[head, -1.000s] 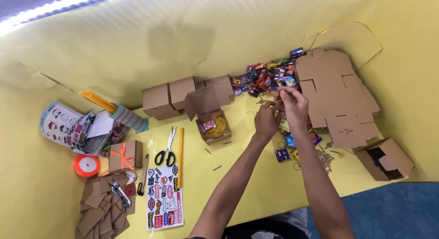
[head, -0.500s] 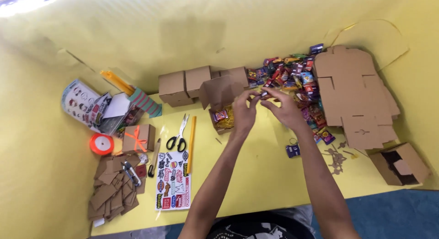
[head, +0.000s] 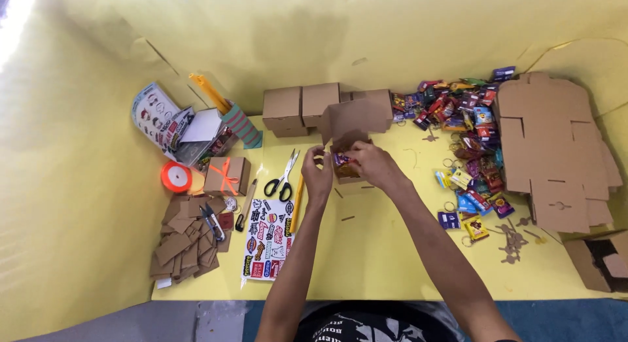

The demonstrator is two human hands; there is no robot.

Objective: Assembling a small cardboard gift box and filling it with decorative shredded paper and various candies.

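Observation:
Both my hands meet at a small open cardboard box [head: 350, 129] in the middle of the yellow table [head: 379, 257]. My left hand [head: 317, 178] has its fingers curled at the box's left side. My right hand [head: 367, 164] pinches a small colourful packet [head: 343, 161] at the box's opening; other packets lie inside. The box's lid flap stands up behind my fingers.
Closed cardboard boxes [head: 301, 108] stand behind. A heap of colourful packets [head: 461, 129] and flat box blanks [head: 553, 149] lie right. Scissors [head: 281, 178], a yellow pencil [head: 297, 195], a sticker sheet [head: 268, 240], a ribbon-tied box [head: 226, 175], orange ribbon roll [head: 175, 176] and cardboard tags [head: 183, 240] lie left.
My hands have moved left from the packet heap to the small open box, carrying a packet there. The camera view has shifted with them.

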